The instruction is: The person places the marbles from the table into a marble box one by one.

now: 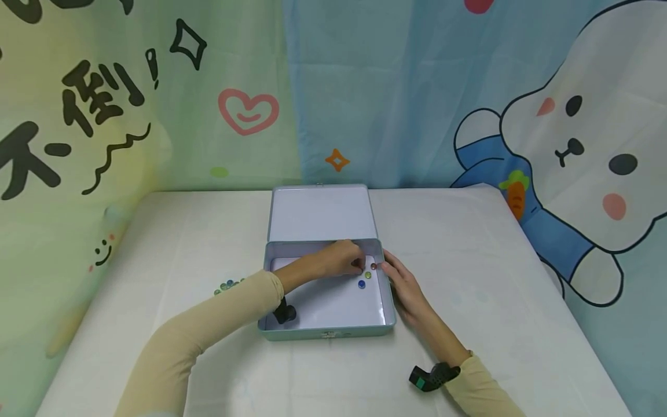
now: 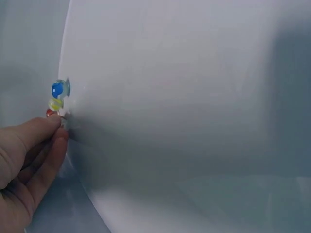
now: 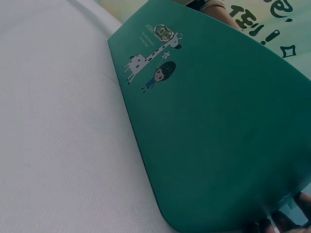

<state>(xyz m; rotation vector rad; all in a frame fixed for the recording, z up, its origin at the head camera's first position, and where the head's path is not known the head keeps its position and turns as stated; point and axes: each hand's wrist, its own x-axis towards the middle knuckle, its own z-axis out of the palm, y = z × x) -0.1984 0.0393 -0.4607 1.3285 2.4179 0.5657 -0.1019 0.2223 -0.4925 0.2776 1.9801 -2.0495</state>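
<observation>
An open tin box (image 1: 327, 333) with a pale inside lies on the table. Over its floor, my left hand (image 1: 341, 259) reaches in near the right wall. In the left wrist view its thumb and fingertips pinch a small clear marble (image 2: 63, 122), mostly hidden by them. Close by in the box lie a red marble (image 1: 373, 266), a yellow-green marble (image 1: 367, 275) and a blue marble (image 1: 362, 284). My right hand (image 1: 409, 289) rests against the outer right wall, fingers fairly straight; the right wrist view catches only fingertips at the box's green side.
Several marbles (image 1: 228, 285) sit on the white tablecloth (image 1: 208, 359) left of the box, partly behind the left sleeve. The raised lid (image 1: 321, 214) leans back at the far side. A printed curtain (image 1: 365, 92) hangs behind the table.
</observation>
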